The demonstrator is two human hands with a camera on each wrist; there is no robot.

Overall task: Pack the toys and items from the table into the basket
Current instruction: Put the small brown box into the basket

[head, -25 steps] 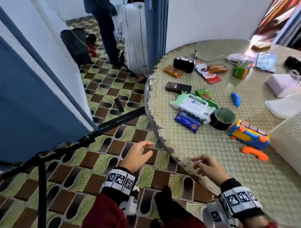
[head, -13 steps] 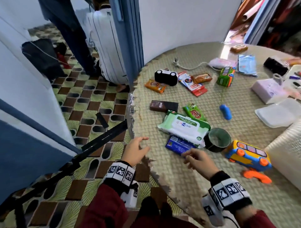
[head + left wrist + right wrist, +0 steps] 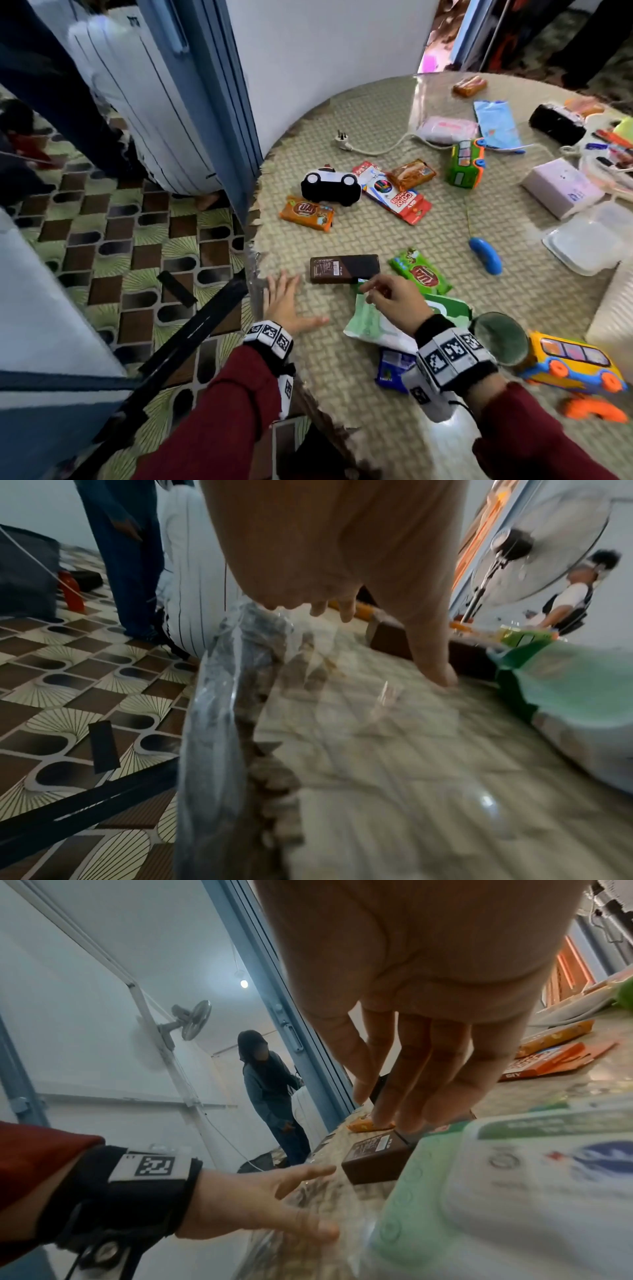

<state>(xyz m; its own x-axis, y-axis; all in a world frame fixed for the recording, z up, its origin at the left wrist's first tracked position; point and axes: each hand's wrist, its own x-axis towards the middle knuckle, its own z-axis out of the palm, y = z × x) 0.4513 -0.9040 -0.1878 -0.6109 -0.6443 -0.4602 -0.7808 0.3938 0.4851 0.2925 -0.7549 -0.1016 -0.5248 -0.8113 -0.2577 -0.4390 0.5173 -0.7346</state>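
Left hand (image 3: 287, 307) lay flat, fingers spread, on the table (image 3: 342, 428) edge to steady me; right hand (image 3: 397, 301) hovered, fingers loosely curled and empty, over the wipes pack (image 3: 373, 322), ready to grasp.

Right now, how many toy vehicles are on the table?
3: a black-and-white car at the far left, a green bus farther right, and a yellow bus near the right hand. Clutter at the far right may hide more.
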